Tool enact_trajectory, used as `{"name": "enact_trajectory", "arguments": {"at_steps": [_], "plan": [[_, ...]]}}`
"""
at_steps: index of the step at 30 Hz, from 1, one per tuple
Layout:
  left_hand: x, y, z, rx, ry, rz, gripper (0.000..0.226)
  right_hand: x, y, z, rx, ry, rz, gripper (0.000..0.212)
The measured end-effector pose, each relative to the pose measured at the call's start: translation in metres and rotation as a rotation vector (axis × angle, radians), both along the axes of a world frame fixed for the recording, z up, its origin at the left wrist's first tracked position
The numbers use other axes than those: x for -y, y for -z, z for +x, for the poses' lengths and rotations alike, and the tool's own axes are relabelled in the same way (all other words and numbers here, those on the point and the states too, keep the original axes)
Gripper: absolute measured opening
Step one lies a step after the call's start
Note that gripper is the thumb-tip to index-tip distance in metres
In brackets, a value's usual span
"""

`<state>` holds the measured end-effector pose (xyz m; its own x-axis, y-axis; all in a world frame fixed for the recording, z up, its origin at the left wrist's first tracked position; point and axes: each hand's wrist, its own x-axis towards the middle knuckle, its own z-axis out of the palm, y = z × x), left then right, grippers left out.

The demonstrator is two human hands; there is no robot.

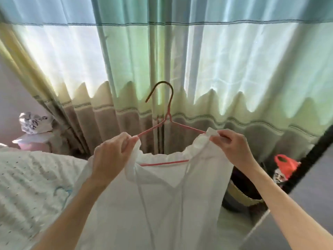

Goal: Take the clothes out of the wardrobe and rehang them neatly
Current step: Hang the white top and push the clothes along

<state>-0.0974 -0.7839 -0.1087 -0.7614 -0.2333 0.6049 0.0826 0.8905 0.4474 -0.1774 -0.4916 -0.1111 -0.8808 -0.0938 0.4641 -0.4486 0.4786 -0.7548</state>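
Observation:
A white garment (pixel 158 201) with a gathered neckline and thin hanging strings is held up in front of me on a pink wire hanger (pixel 167 120), whose hook points up and curls left. My left hand (pixel 111 157) pinches the garment's left shoulder at the hanger's left arm. My right hand (pixel 230 143) pinches the bunched right shoulder at the hanger's right arm. The hanger's lower bar shows through the neck opening.
Green and beige curtains (pixel 216 69) hang close behind the hanger. A bed with a dotted white cover (pixel 30 186) lies at the left. At the right stand a dark frame edge (pixel 310 156), an orange plastic bag (pixel 286 165) and a dark basket (pixel 241 193) on the floor.

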Motion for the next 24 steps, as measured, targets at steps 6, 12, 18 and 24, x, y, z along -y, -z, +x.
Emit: {"name": "enact_trajectory", "arguments": {"at_steps": [6, 12, 18, 24], "plan": [[-0.153, -0.014, -0.050, 0.010, 0.294, 0.029, 0.032, -0.161, -0.004, 0.040, 0.029, 0.306, -0.037, 0.002], [-0.293, -0.022, -0.073, -0.007, 0.512, 0.084, 0.029, -0.289, -0.016, 0.087, -0.012, 0.533, -0.038, 0.013], [-0.401, -0.019, -0.086, 0.009, 0.665, 0.102, 0.029, -0.377, -0.013, 0.123, -0.004, 0.707, -0.061, 0.012], [-0.495, -0.013, -0.086, 0.023, 0.871, 0.067, 0.031, -0.436, 0.004, 0.177, 0.113, 0.865, 0.021, 0.022]]}}
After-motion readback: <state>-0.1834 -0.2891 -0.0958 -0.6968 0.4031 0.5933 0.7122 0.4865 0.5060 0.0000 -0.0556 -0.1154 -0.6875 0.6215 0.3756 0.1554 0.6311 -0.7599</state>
